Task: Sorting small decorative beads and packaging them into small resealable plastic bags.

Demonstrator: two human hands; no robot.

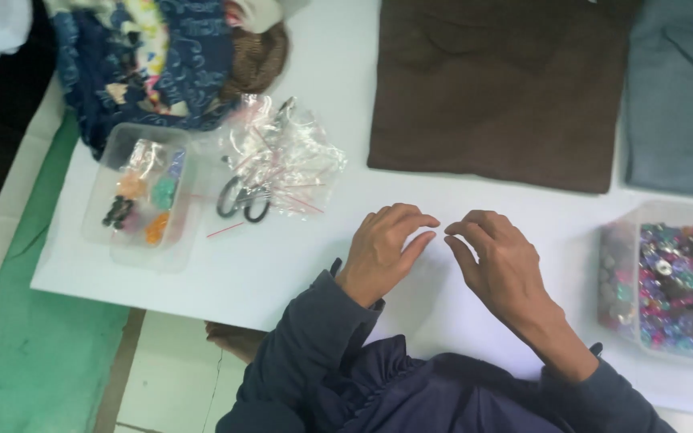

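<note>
My left hand point(385, 250) and my right hand point(497, 261) hover close together over a white board point(282, 265), fingertips almost meeting. Both have thumb and fingers pinched, as if on something very small or thin between them, but nothing shows there. Dark blue sleeves cover both forearms. A clear tub of mixed shiny beads and sequins point(679, 281) sits just right of my right hand. Black-handled scissors point(242, 200) lie to the left of my left hand, partly under crumpled clear plastic bags point(282, 152).
A clear box with small bags of coloured beads point(142, 196) stands at the left. Folded brown cloth point(499, 88) and grey-blue cloth point(679, 96) lie at the back. Patterned blue fabric point(162, 56) is heaped at the back left. A green mat point(34, 345) and tiled floor lie below.
</note>
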